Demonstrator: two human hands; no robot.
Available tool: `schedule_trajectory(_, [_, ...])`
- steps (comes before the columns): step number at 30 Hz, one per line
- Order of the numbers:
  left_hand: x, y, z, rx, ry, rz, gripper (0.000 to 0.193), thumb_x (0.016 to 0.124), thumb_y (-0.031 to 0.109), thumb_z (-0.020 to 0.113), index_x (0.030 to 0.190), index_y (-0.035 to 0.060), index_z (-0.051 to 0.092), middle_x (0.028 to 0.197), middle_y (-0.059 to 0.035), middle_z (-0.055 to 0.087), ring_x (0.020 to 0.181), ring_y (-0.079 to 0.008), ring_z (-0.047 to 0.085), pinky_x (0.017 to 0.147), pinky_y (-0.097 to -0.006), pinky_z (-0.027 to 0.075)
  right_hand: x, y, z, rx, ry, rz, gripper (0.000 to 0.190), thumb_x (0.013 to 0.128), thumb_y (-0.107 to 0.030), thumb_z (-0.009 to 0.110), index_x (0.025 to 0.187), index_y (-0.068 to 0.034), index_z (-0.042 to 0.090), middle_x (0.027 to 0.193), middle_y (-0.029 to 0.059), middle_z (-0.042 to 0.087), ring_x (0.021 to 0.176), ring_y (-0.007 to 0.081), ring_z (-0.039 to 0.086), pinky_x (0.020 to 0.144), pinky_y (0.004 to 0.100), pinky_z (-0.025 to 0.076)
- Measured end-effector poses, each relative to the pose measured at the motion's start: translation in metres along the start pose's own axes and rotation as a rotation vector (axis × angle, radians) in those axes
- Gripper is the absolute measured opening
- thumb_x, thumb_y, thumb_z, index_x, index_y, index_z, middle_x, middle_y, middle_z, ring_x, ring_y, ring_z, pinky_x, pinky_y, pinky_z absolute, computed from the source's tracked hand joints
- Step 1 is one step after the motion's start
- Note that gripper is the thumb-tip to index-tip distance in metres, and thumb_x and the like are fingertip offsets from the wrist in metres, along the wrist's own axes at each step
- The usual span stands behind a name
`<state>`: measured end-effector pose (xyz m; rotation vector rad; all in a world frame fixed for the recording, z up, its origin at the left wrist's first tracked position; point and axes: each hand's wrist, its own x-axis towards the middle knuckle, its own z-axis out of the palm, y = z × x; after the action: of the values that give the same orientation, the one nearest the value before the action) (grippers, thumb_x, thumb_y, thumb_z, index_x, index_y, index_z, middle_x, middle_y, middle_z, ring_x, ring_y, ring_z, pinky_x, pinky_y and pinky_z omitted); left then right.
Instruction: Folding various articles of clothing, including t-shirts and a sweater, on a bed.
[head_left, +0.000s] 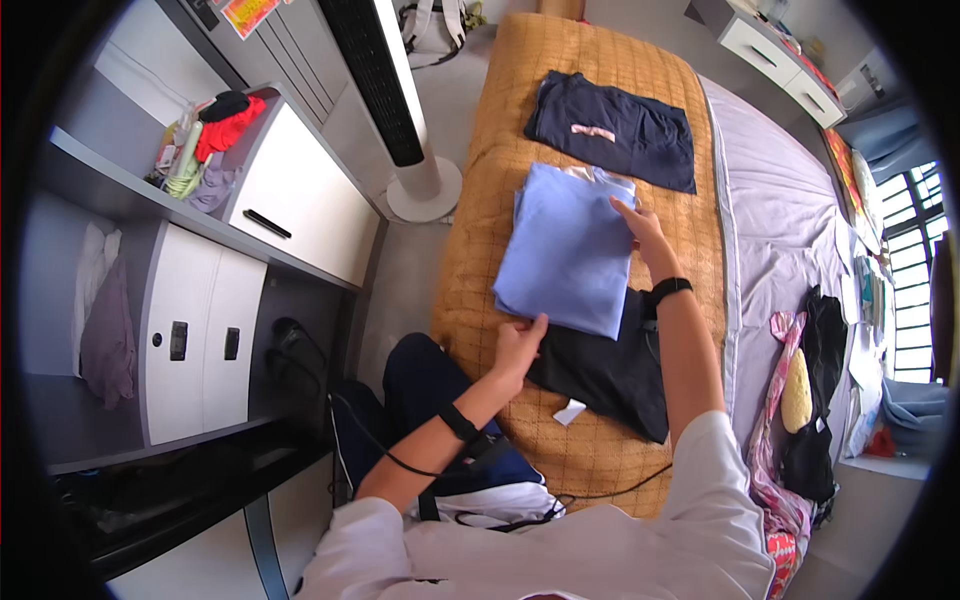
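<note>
A folded light-blue garment (566, 251) lies before me over the ochre quilted bed cover (480, 262). My left hand (517, 349) holds its near-left edge, with the thumb on top and the fingers beneath. At its right edge, near the far corner, my right hand (641, 229) grips the cloth, its fingers partly hidden. Under the near part of the blue garment lies a black garment (607, 382) with a white tag (569, 412). Farther off, a folded dark navy garment (611, 127) bears a small pink patch.
To the left stand a white tower fan (424, 187) and a cabinet (300, 195) holding a pile of small clothes. Right of the cover, a lilac sheet (780, 202) carries a pink scarf (769, 435), a yellow object (796, 391) and a black garment (821, 375). A cable (622, 491) runs close to me.
</note>
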<state>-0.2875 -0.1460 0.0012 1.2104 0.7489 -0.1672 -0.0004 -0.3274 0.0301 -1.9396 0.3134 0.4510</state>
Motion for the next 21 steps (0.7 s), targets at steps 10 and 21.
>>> schedule_trajectory(10, [0.034,0.034,0.030,0.089,0.364,0.365,0.050,0.095,0.034,0.071,0.118,-0.0085,0.057,0.117,-0.0176,0.065,0.106,-0.0258,0.064,0.093,-0.0391,0.050,0.032,-0.050,-0.016,0.211,-0.293,0.113,0.037,0.084,-0.005,0.082,0.118,0.002,0.068,0.106,0.0141,0.073,0.090,0.0242,0.073,0.080,0.0369,0.062])
schedule_trajectory(21, [0.027,0.171,0.020,-0.258,-0.204,0.250,0.041,0.106,0.024,0.056,0.140,0.0116,0.036,0.128,-0.0111,0.053,0.110,-0.0221,0.059,0.078,-0.0385,0.057,-0.146,-0.036,-0.109,0.534,0.047,-0.323,0.038,0.086,-0.005,0.080,0.121,0.000,0.065,0.110,0.0072,0.070,0.094,0.0155,0.069,0.078,0.0302,0.059])
